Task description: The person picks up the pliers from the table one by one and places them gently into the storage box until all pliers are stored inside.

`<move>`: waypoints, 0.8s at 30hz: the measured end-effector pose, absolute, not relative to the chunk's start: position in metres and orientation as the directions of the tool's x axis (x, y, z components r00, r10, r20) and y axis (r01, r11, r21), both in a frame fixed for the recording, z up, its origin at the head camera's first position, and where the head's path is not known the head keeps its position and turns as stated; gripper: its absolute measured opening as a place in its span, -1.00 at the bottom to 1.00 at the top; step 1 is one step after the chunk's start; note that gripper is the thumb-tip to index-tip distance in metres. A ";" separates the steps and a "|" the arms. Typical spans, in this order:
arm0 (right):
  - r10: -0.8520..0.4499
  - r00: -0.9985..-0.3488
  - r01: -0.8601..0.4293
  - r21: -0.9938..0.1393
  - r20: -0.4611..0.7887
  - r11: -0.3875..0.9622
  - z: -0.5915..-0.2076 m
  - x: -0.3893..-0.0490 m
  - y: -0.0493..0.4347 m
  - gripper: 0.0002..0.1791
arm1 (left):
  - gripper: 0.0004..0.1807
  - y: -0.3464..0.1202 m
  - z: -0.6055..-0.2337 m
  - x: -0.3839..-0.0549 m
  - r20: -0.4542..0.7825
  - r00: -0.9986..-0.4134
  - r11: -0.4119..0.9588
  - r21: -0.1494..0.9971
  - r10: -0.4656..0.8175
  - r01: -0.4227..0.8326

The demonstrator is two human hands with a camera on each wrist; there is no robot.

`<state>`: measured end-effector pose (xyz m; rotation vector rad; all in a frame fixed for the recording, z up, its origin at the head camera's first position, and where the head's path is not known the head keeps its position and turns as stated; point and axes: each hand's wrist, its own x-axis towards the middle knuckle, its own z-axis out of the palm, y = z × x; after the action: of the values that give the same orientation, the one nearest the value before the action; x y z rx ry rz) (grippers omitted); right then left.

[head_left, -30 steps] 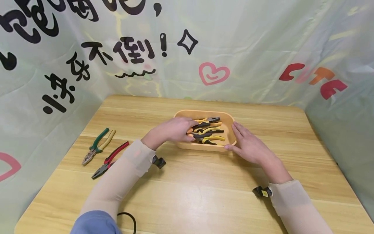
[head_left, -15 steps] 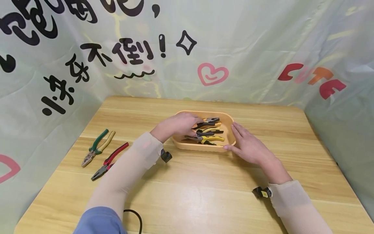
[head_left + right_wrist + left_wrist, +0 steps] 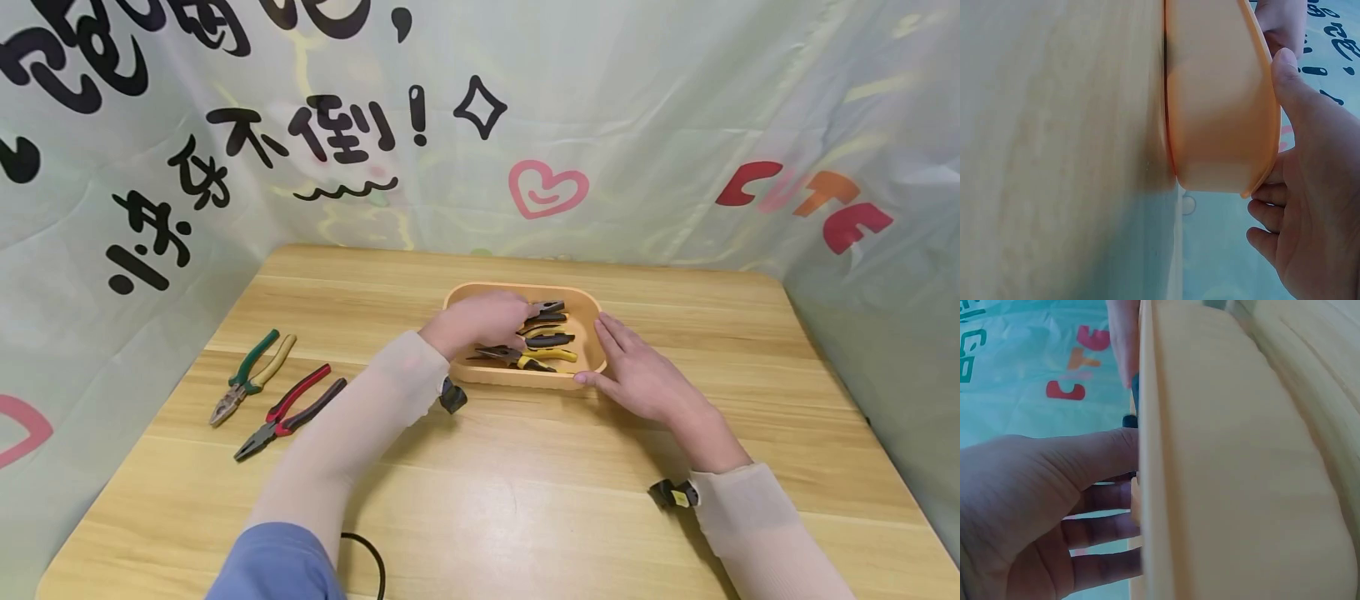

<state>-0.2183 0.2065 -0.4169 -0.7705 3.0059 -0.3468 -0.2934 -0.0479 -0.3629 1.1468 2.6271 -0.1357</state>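
Observation:
An orange plastic bin (image 3: pixel 517 379) holds several pliers with yellow, orange and black handles. My left hand (image 3: pixel 487 321) reaches over its left side, down among the pliers near grey-nosed pliers (image 3: pixel 551 307). In the left wrist view, the left hand's (image 3: pixel 1041 500) thumb and fingers pass behind the bin wall (image 3: pixel 1235 450), which hides their tips, so any hold is hidden. Long-nose pliers (image 3: pixel 498 353) lie in front of that hand. My right hand (image 3: pixel 648 375) rests against the bin's right end, thumb on the front rim and straight fingers along the end.
Pliers with green and cream handles (image 3: pixel 251 375) and pliers with red and black handles (image 3: pixel 288 412) lie on the wooden table (image 3: pixel 525 492) at left. A printed cloth (image 3: pixel 637 125) hangs behind. A black cable (image 3: pixel 371 554) runs beside the left arm.
My left hand has moved right across the bin, uncovering the long-nose pliers inside. The left forearm shifted right too, showing more of the red-handled pliers. The right hand stays put.

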 end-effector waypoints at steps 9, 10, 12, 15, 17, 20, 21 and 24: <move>-0.470 -0.883 -0.460 -0.229 0.013 0.858 -0.416 -0.218 0.207 0.13 | -0.35 -0.038 -0.371 -0.296 -0.304 -0.703 0.739 0.003 0.643 0.674; -0.470 -0.883 -0.460 -0.229 0.013 0.858 -0.415 -0.219 0.207 0.13 | -0.36 -0.039 -0.372 -0.296 -0.301 -0.707 0.743 0.007 0.640 0.669; -0.471 -0.882 -0.460 -0.229 0.011 0.858 -0.415 -0.219 0.207 0.13 | -0.36 -0.040 -0.373 -0.296 -0.288 -0.713 0.748 0.020 0.640 0.663; -0.472 -0.881 -0.462 -0.229 0.009 0.857 -0.415 -0.219 0.207 0.13 | -0.34 -0.041 -0.374 -0.296 -0.270 -0.718 0.751 0.032 0.641 0.659; -0.473 -0.881 -0.461 -0.228 0.006 0.857 -0.415 -0.219 0.207 0.13 | -0.31 -0.042 -0.374 -0.295 -0.261 -0.723 0.755 0.037 0.640 0.654; -0.473 -0.881 -0.462 -0.226 0.003 0.858 -0.415 -0.219 0.207 0.13 | -0.26 -0.044 -0.375 -0.294 -0.247 -0.726 0.754 0.031 0.642 0.656; -0.474 -0.881 -0.462 -0.225 0.003 0.858 -0.415 -0.219 0.207 0.13 | -0.25 -0.045 -0.376 -0.293 -0.243 -0.726 0.753 0.028 0.643 0.657; -0.474 -0.881 -0.463 -0.227 0.007 0.857 -0.415 -0.219 0.208 0.12 | -0.24 -0.048 -0.376 -0.291 -0.238 -0.725 0.748 0.013 0.646 0.663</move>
<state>-0.2186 0.2076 -0.4152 -0.7522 2.9801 -0.3452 -0.2907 -0.0482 -0.3756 1.0341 2.7203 -0.1067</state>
